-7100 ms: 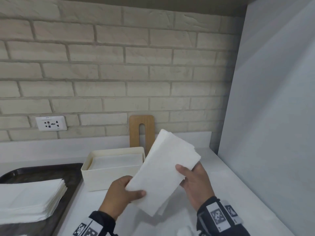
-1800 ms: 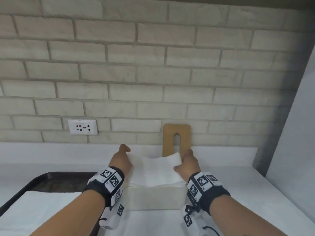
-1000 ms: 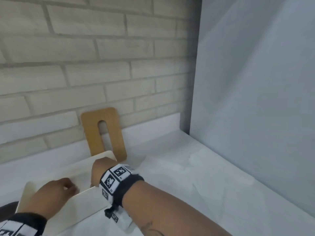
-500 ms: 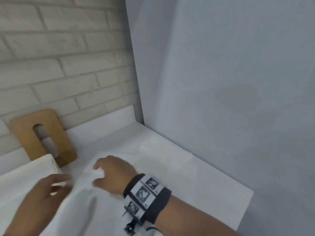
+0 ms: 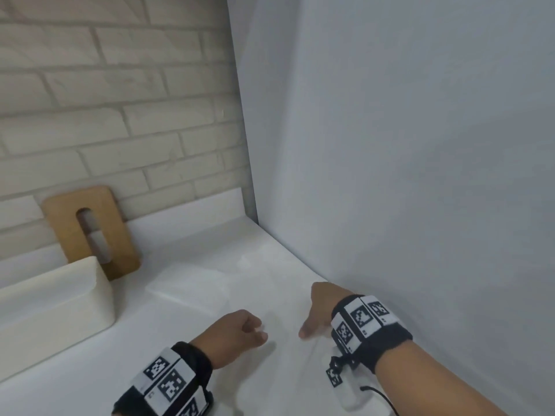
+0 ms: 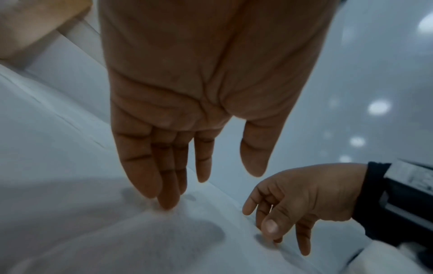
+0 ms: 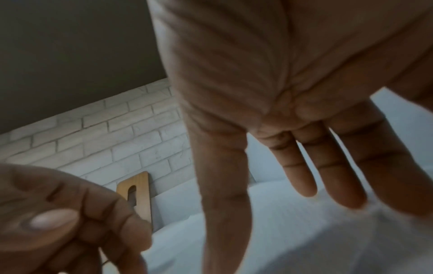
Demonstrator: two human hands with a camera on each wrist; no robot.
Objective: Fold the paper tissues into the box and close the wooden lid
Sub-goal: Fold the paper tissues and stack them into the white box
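A white paper tissue (image 5: pixel 204 285) lies spread flat on the white counter, right of the cream tissue box (image 5: pixel 54 307). The wooden lid (image 5: pixel 90 232) with its slot leans upright against the brick wall behind the box, also seen in the right wrist view (image 7: pixel 140 192). My left hand (image 5: pixel 255 333) stands over the tissue (image 6: pixel 117 231) with its straight fingertips (image 6: pixel 166 202) touching it. My right hand (image 5: pixel 309 322) is just to the right, its fingers (image 7: pixel 302 166) spread and relaxed, tips resting on the sheet (image 7: pixel 293 231). Neither hand grips anything. The inside of the box is out of view.
A tall pale grey panel (image 5: pixel 405 145) stands along the counter's right side, close behind my right wrist. The brick wall (image 5: pixel 105 115) closes the back. Bare white counter (image 5: pixel 75 382) runs in front of the box.
My hands have left the box and come down on a tissue sheet to its right. Half a second ago the right hand bunched that sheet; now the sheet lies flat under both hands.
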